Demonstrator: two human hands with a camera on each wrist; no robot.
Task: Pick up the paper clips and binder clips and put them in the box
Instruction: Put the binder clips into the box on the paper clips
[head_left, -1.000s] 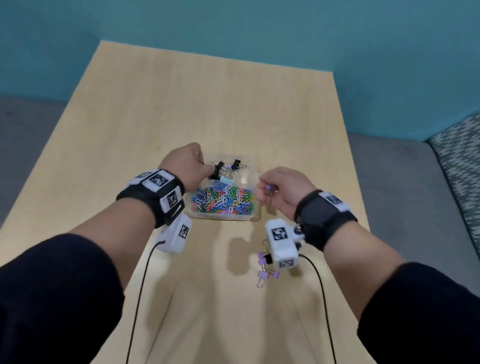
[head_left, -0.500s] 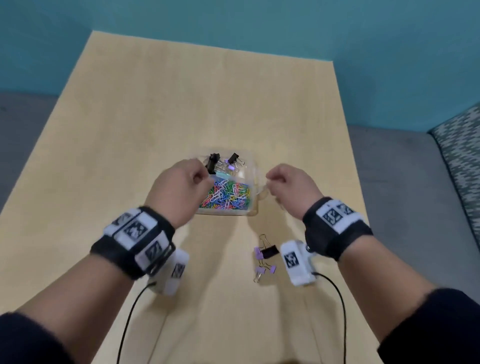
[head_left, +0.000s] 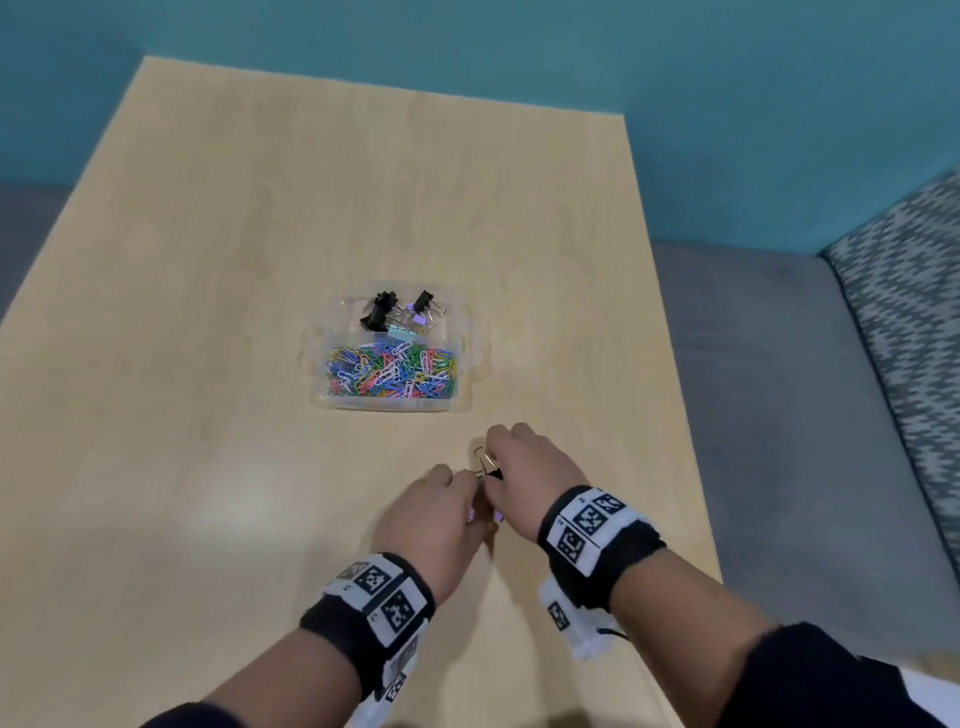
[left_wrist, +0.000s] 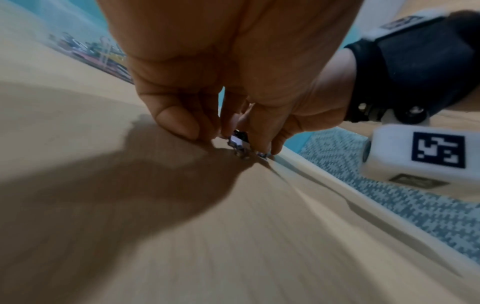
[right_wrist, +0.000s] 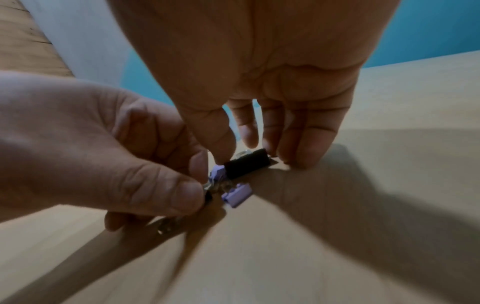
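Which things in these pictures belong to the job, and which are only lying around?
Belong to the job:
- clear box
- paper clips in the box
- black binder clip, purple binder clips on the table
- left hand, right hand, both at those clips

Only lying around:
- table
- patterned cushion

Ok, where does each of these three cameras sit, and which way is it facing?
Head: worn on the head, looks forward and down over the table at the clear box; both forearms show, left hand and right hand.
Left wrist: under the left wrist, looks along the left hand's fingers toward the right wristband.
Right wrist: under the right wrist, looks along its fingers at the black binder clip; the left hand shows too.
Shared: all three show the loose clips.
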